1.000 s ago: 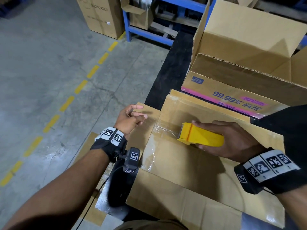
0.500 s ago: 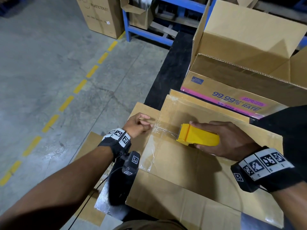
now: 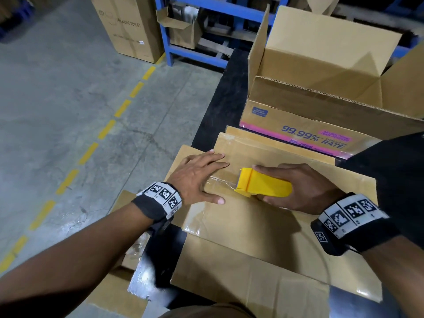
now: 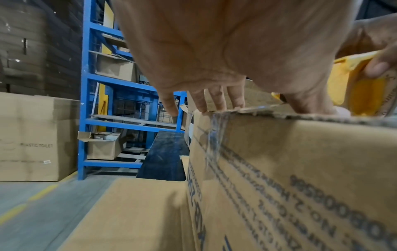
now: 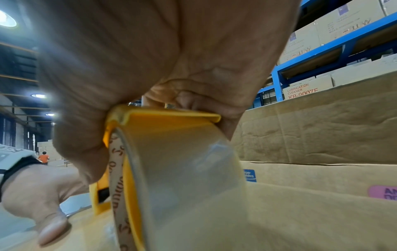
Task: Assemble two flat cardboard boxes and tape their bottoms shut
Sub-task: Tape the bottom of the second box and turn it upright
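Observation:
An upturned cardboard box [image 3: 263, 228] lies in front of me with its bottom flaps folded shut and clear tape [image 3: 220, 181] stretched along the seam. My right hand [image 3: 298, 187] grips a yellow tape dispenser [image 3: 263, 185] resting on the box bottom; the tape roll [image 5: 182, 178] fills the right wrist view. My left hand [image 3: 202, 177] lies flat with straight fingers on the taped left end of the box, its fingertips [image 4: 214, 101] at the top edge. A second, assembled box [image 3: 321, 88] stands open-topped behind it.
The boxes sit on a black table [image 3: 220, 106] whose left edge drops to concrete floor with a dashed yellow line [image 3: 91, 150]. A blue rack [image 3: 195, 31] and a large carton [image 3: 128, 26] stand at the far left. Loose cardboard sheets [image 3: 114, 294] lie below my left arm.
My left hand has moved right from beside the box's left flap onto the box bottom and flattened over the tape end. The right hand and dispenser barely shifted.

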The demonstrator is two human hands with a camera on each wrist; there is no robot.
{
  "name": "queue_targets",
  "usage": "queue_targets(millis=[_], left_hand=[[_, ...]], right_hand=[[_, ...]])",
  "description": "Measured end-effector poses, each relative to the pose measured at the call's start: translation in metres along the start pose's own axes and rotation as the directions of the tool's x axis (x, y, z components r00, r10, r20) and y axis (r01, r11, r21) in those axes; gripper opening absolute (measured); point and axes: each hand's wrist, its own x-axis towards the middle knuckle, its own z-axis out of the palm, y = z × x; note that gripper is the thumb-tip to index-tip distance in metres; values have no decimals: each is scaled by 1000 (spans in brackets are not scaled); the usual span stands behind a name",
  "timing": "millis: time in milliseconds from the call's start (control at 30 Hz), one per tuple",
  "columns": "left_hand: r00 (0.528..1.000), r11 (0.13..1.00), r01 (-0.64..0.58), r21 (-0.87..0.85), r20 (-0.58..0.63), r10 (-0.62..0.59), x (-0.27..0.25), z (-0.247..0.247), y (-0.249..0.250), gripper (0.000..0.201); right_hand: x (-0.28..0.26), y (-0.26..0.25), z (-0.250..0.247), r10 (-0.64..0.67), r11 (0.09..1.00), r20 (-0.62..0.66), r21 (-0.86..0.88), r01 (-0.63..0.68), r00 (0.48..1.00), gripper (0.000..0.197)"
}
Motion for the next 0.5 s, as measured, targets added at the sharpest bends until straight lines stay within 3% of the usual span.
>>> queue_targets(millis=[267, 500], left_hand=[[992, 998, 54, 36, 109, -58, 0, -11, 6, 106], [987, 997, 74, 30, 139, -78, 3, -18, 13, 105]], right_hand=[[-67, 49, -18, -7, 1000, -32, -19, 7, 999, 87], [-151, 118, -35, 89, 995, -78, -26, -91, 993, 89]])
